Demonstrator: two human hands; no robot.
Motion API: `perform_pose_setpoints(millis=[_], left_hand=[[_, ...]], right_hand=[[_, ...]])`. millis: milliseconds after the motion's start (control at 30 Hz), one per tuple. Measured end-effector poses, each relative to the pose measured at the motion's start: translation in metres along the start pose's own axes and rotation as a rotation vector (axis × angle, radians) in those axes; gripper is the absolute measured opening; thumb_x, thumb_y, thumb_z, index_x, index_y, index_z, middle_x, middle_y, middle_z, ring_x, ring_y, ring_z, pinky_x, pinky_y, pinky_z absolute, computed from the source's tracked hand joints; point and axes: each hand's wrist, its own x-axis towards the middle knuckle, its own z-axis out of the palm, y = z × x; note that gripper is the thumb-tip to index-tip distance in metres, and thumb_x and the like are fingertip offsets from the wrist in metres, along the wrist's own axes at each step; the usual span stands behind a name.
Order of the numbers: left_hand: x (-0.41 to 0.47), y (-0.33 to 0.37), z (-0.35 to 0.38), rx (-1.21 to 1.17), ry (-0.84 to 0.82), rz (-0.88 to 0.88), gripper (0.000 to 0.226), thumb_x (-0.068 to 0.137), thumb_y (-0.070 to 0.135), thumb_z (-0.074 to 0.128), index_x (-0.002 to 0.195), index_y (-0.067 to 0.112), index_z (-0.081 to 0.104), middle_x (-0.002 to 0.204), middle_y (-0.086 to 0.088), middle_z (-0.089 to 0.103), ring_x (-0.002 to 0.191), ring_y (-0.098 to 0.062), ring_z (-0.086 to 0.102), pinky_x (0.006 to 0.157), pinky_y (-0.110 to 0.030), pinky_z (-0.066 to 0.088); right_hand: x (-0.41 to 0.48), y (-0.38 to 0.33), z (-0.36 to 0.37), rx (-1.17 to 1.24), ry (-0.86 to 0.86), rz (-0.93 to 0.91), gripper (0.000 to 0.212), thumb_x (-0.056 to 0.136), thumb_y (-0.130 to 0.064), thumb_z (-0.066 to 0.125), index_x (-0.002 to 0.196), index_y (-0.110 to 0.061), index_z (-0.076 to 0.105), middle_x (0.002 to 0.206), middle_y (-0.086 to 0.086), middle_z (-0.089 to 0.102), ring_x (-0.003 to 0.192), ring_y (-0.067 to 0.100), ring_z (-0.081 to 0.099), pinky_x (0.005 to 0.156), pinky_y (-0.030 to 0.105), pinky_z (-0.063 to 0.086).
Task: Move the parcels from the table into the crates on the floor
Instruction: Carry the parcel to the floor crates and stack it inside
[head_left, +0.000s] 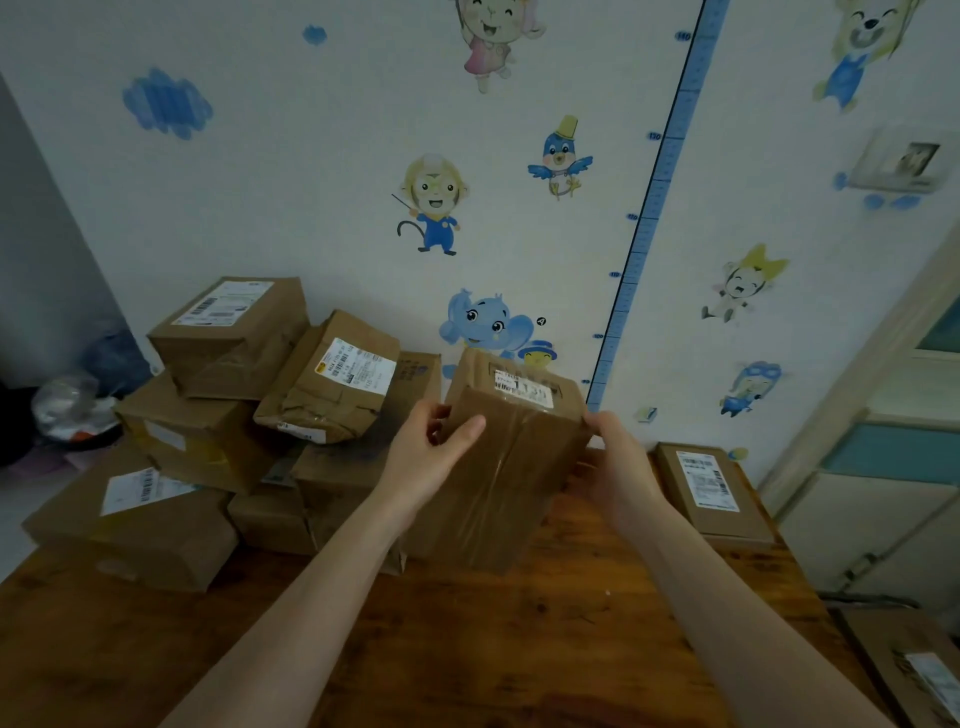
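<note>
Now the left hand and the right hand clasp one taped parcel by its opposite sides, tilted, over the middle of the table. It seems stiff and light; the tape may be slippery.

Beyond the left hand and right hand rises a pale wall dotted with cartoon stickers: a blue cloud far up-left of the left hand, a monkey above it, a blue elephant above and between the two. A blue height chart slants upward above the right hand. Right of that hand stands cream woodwork with teal panels. Under both lies the brown wooden worktop. The light is dim.
</note>
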Motion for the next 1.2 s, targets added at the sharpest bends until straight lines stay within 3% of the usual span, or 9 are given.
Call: perform_pose_setpoints(millis=[133, 267, 367, 467, 633, 767, 900, 1100, 1200], left_hand=[[-0.004, -0.001, 0.001, -0.037, -0.087, -0.029, 0.046, 0.091, 0.046, 0.050, 0.132, 0.026, 0.044, 0.117, 0.010, 0.053, 0.109, -0.009, 0.050, 0.092, -0.029, 0.043], [-0.007, 0.001, 0.005, -0.057, -0.061, -0.036, 0.039, 0.093, 0.048, 0.043, 0.124, 0.026, 0.048, 0.102, 0.018, 0.054, 0.099, -0.003, 0.052, 0.072, -0.016, 0.039], [-0.008, 0.003, 0.004, -0.052, -0.053, -0.058, 0.045, 0.095, 0.048, 0.040, 0.131, 0.023, 0.046, 0.105, 0.016, 0.054, 0.103, -0.008, 0.051, 0.077, -0.019, 0.040], [-0.005, 0.002, 0.004, 0.022, -0.080, -0.118, 0.053, 0.097, 0.051, 0.030, 0.142, 0.023, 0.036, 0.138, 0.000, 0.046, 0.127, -0.019, 0.041, 0.095, -0.031, 0.034], [-0.001, -0.002, 0.007, 0.084, -0.137, -0.315, 0.068, 0.091, 0.066, 0.021, 0.150, 0.032, 0.017, 0.156, -0.006, 0.023, 0.139, -0.032, 0.029, 0.106, -0.051, 0.031], [0.002, -0.008, 0.009, -0.133, -0.200, -0.458, 0.072, 0.087, 0.071, 0.028, 0.149, 0.038, 0.011, 0.155, -0.011, 0.023, 0.133, -0.045, 0.035, 0.093, -0.060, 0.042], [-0.001, -0.011, 0.014, -0.417, -0.171, -0.419, 0.060, 0.089, 0.059, 0.045, 0.141, 0.032, 0.031, 0.140, -0.009, 0.043, 0.122, -0.030, 0.045, 0.092, -0.060, 0.047], [-0.006, -0.008, 0.012, -0.385, -0.157, -0.314, 0.043, 0.090, 0.034, 0.058, 0.128, 0.023, 0.042, 0.119, -0.008, 0.054, 0.109, -0.027, 0.054, 0.088, -0.054, 0.051], [-0.008, -0.011, 0.012, -0.228, -0.196, -0.209, 0.057, 0.078, 0.041, 0.071, 0.127, 0.028, 0.043, 0.120, -0.005, 0.052, 0.110, -0.026, 0.055, 0.092, -0.054, 0.049]], right_hand=[[0.002, 0.003, -0.007, 0.022, -0.059, -0.026, 0.059, 0.089, -0.021, 0.058, 0.142, -0.026, 0.034, 0.126, 0.015, 0.053, 0.105, 0.035, 0.058, 0.083, 0.055, 0.053], [-0.003, 0.006, -0.012, -0.234, -0.126, -0.082, 0.083, 0.078, -0.040, 0.071, 0.147, -0.032, 0.026, 0.113, 0.002, 0.056, 0.107, 0.029, 0.059, 0.085, 0.053, 0.053], [-0.004, 0.003, -0.015, -0.218, -0.115, -0.066, 0.072, 0.076, -0.033, 0.074, 0.138, -0.024, 0.039, 0.112, 0.008, 0.060, 0.099, 0.028, 0.063, 0.078, 0.047, 0.056], [-0.002, 0.000, -0.018, -0.141, -0.055, -0.075, 0.052, 0.077, -0.024, 0.074, 0.121, -0.014, 0.049, 0.105, 0.010, 0.063, 0.092, 0.028, 0.065, 0.070, 0.041, 0.057], [0.000, 0.002, -0.022, -0.196, -0.020, -0.045, 0.057, 0.074, -0.023, 0.077, 0.121, -0.007, 0.049, 0.116, 0.015, 0.058, 0.102, 0.031, 0.061, 0.069, 0.039, 0.056], [0.000, 0.007, -0.026, -0.286, -0.078, -0.086, 0.052, 0.076, -0.020, 0.076, 0.123, -0.016, 0.053, 0.119, 0.008, 0.055, 0.108, 0.028, 0.057, 0.088, 0.045, 0.053], [-0.008, 0.007, -0.020, -0.392, -0.191, -0.101, 0.048, 0.077, -0.024, 0.075, 0.120, -0.020, 0.056, 0.113, 0.004, 0.061, 0.105, 0.024, 0.059, 0.095, 0.046, 0.049], [-0.014, 0.015, -0.017, -0.409, -0.222, -0.075, 0.053, 0.074, -0.030, 0.075, 0.120, -0.017, 0.052, 0.115, 0.004, 0.060, 0.102, 0.022, 0.060, 0.084, 0.040, 0.054], [-0.016, 0.020, -0.014, -0.362, -0.234, -0.034, 0.048, 0.076, -0.051, 0.066, 0.116, -0.026, 0.054, 0.114, 0.001, 0.062, 0.105, 0.019, 0.058, 0.090, 0.040, 0.048]])
